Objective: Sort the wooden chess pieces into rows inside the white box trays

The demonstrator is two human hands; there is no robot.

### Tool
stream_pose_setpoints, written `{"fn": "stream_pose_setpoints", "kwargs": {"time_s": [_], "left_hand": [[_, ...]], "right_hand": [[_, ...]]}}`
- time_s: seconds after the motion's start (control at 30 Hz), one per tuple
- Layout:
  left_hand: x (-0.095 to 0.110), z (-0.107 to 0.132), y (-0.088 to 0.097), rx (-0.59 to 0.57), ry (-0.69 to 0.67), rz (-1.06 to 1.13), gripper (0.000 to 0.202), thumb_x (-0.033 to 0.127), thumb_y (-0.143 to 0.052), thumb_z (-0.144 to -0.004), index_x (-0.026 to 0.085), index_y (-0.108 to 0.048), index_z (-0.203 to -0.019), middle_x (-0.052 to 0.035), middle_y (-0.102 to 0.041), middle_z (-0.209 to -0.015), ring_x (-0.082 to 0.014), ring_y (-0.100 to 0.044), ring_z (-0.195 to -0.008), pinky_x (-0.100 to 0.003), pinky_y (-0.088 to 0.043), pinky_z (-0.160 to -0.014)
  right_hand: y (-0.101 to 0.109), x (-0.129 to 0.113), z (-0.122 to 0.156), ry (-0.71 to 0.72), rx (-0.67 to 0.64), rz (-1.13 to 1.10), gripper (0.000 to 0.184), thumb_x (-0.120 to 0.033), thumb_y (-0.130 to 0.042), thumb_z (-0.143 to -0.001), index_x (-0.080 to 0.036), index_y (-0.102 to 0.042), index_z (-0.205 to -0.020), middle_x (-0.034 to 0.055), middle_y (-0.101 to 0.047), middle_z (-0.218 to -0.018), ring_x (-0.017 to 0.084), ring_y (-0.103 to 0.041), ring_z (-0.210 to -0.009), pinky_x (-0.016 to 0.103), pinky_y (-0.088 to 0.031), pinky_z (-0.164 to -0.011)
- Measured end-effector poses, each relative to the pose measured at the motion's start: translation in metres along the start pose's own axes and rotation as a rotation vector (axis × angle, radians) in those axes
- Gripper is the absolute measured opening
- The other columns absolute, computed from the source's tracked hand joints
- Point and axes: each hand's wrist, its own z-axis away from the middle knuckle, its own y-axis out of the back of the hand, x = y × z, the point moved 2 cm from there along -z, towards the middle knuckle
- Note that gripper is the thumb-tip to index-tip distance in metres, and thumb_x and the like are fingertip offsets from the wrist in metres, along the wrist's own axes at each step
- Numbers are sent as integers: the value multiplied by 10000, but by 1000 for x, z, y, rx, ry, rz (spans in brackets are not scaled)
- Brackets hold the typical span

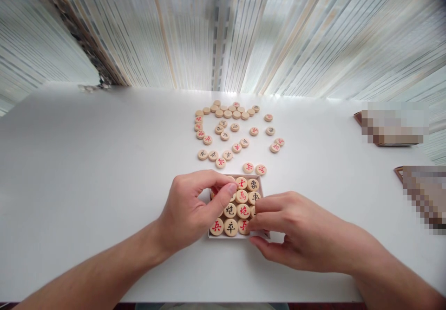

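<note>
A shallow, light-coloured box (pixel 238 237) near the table's front holds rows of round wooden Chinese chess pieces, marked in red or black. My left hand (pixel 195 208) reaches over its left side. Its thumb and index tips come close together beside a red-marked chess piece (pixel 241 183); whatever lies between them is hidden. My right hand (pixel 289 231) is at the box's right side, its fingers over the right-hand pieces and touching near a red-marked chess piece (pixel 243 226). Its thumb stays apart, low by the front rim. Both hands cover some pieces.
Behind the box, loose chess pieces (pixel 225 135) lie scattered on the white table (pixel 87 184), several blank side up. Two red-marked pieces (pixel 248 167) lie just beyond the box's back rim. Two blurred-out boxes (pixel 397 143) stand at the right. A string curtain (pixel 195 31) hangs behind.
</note>
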Motion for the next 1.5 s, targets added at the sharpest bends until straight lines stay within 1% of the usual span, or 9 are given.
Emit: {"fn": "stream_pose_setpoints", "kwargs": {"time_s": [0.13, 0.3, 0.47, 0.57, 0.73, 0.9, 1.1, 1.33, 1.5], "left_hand": [[0, 0, 1, 10, -14, 8, 144, 158, -713, -966, 155, -822, -873, -28, -848, -838, -147, -765, -734, -228, -590, -702], [-2, -5, 5, 54, -20, -1, 147, 179, -717, -970, 172, -825, -872, -6, -821, -774, -133, -725, -680, -224, -572, -654], [-9, -8, 12, 109, 4, -14, 219, 235, -680, -1009, 186, -803, -833, -7, -814, -775, -149, -749, -712, -247, -592, -696], [-13, -9, 17, 132, 40, 9, 239, 276, -658, -1033, 193, -813, -872, -24, -839, -855, -175, -789, -792, -275, -626, -769], [-16, -10, 19, 147, 65, 1, 253, 326, -660, -1040, 203, -826, -893, -38, -848, -898, -202, -800, -850, -304, -651, -820], [-15, -11, 16, 122, 74, -5, 258, 334, -657, -1032, 198, -821, -885, -48, -853, -885, -219, -806, -835, -316, -652, -806], [-14, -10, 14, 100, 70, -23, 246, 300, -657, -1028, 195, -814, -870, -34, -849, -875, -196, -798, -829, -284, -626, -788], [-15, -9, 14, 108, 87, -7, 247, 320, -670, -1016, 197, -814, -858, -43, -848, -873, -209, -797, -814, -300, -627, -780], [-17, -14, 19, 177, 133, -18, 239, 327, -671, -1016, 203, -837, -897, -34, -845, -873, -200, -785, -820, -298, -638, -808]], "right_hand": [[4, -1, -2, 42, 87, -70, 163, -112, -620, -965, -186, -738, -882, 22, -693, -752, 131, -592, -599, 254, -472, -582], [14, 12, -3, 80, 461, 80, 143, -125, -675, -958, -168, -711, -826, -15, -623, -634, 98, -520, -528, 237, -404, -508], [17, 35, -5, -68, 793, 184, 205, -123, -683, -943, -190, -674, -750, -43, -565, -574, 87, -416, -487, 250, -338, -477], [14, 53, -5, -246, 876, 101, 185, -199, -670, -962, -201, -699, -778, -33, -570, -588, 112, -413, -506, 277, -359, -496], [7, 73, -6, -444, 828, -40, 178, -310, -646, -980, -201, -755, -893, 21, -662, -711, 157, -508, -589, 317, -417, -557], [5, 78, -10, -429, 732, -41, 142, -288, -685, -939, -208, -799, -966, 25, -683, -771, 172, -520, -662, 335, -426, -623], [0, 87, -13, -437, 599, -148, 222, -317, -699, -964, -196, -835, -1091, 58, -711, -965, 151, -506, -681, 328, -424, -638], [0, 91, -16, -457, 542, -162, 264, -368, -737, -954, -215, -856, -1134, 60, -714, -989, 137, -477, -652, 326, -414, -642], [3, 91, -18, -461, 508, -170, 288, -429, -802, -921, -238, -872, -1124, 65, -724, -1012, 151, -496, -694, 323, -414, -662]]}}
